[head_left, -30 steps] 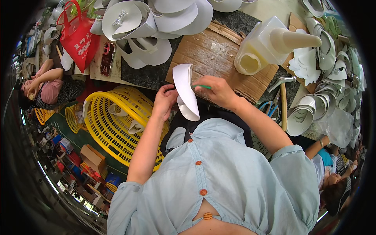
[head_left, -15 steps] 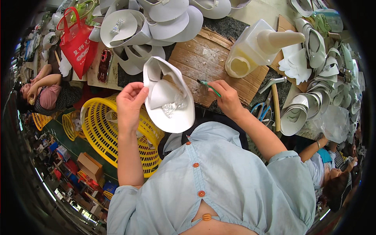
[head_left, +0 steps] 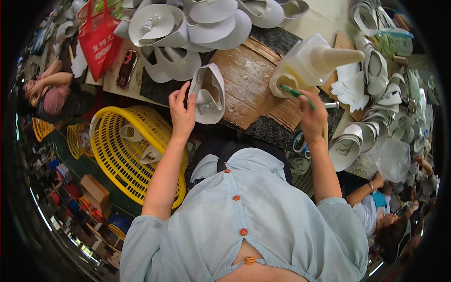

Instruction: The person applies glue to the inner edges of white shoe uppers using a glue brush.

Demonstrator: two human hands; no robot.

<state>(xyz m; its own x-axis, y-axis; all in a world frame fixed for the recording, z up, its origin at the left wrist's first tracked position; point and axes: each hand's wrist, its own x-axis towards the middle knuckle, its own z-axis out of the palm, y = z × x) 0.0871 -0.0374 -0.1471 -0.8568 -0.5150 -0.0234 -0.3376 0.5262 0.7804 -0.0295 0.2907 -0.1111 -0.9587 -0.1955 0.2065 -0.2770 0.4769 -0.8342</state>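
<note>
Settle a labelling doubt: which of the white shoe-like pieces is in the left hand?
The white piece at the left edge of the cardboard, glittery ornament showing: its rim is in the left hand; no other piece touches that hand.

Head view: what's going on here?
A person's left hand holds a white shoe upper by the left edge of a cardboard sheet. The right hand holds a green brush, its tip at the round opening of a translucent plastic bottle. More white uppers are piled beyond.
</note>
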